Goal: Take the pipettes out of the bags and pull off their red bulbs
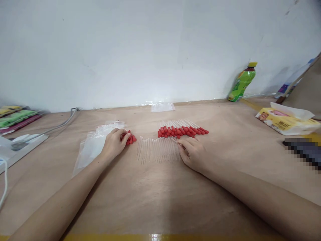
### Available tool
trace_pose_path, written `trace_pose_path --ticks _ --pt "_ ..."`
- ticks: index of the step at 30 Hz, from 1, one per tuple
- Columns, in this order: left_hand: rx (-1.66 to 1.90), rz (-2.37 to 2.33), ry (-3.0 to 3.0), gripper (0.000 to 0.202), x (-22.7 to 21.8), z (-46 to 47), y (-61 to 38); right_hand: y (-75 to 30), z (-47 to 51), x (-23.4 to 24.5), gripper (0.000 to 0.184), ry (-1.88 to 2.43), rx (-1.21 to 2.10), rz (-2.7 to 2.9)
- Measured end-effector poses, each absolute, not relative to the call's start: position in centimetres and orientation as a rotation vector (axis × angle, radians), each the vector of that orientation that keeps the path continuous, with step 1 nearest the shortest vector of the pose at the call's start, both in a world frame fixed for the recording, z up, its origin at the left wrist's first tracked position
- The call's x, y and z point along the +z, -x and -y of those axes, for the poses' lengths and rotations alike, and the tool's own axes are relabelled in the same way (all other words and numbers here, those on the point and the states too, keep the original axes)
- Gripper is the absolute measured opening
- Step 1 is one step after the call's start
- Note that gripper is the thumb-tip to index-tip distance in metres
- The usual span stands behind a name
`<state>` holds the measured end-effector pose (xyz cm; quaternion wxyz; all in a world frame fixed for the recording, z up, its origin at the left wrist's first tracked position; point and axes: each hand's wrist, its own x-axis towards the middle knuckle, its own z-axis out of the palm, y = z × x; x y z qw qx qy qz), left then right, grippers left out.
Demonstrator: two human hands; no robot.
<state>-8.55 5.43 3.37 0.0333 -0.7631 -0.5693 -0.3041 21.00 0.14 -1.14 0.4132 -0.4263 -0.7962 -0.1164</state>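
A row of clear glass dropper tubes (157, 150) lies in the middle of the wooden table (160, 197). Behind it sits a row of finished droppers with red rubber bulbs (182, 130). My left hand (114, 142) rests curled on a small heap of loose red bulbs (131, 138), fingers closed over some of them. My right hand (192, 152) pinches one glass tube at the right end of the clear row.
Clear plastic bags (96, 144) lie left of my left hand, another (162, 106) by the wall. A green bottle (242, 82) leans on the wall at the right. A tissue pack (287, 122) is far right. Cables and coloured packets (15, 117) are far left.
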Motion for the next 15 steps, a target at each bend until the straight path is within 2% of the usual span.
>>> trace_pose_path --ticks 6,10,15 --pt "-0.999 1.53 2.192 0.018 3.6 -4.1 7.0 -20.6 0.0 -1.1 0.02 1.153 -0.364 2.042" --pt "-0.91 1.341 2.422 0.018 3.4 -3.4 4.0 -20.4 0.2 -1.0 0.019 1.242 -0.318 2.09" --pt "-0.855 1.373 2.508 0.022 2.8 -4.9 -0.1 -20.3 0.3 -0.5 0.043 1.285 -0.26 2.153"
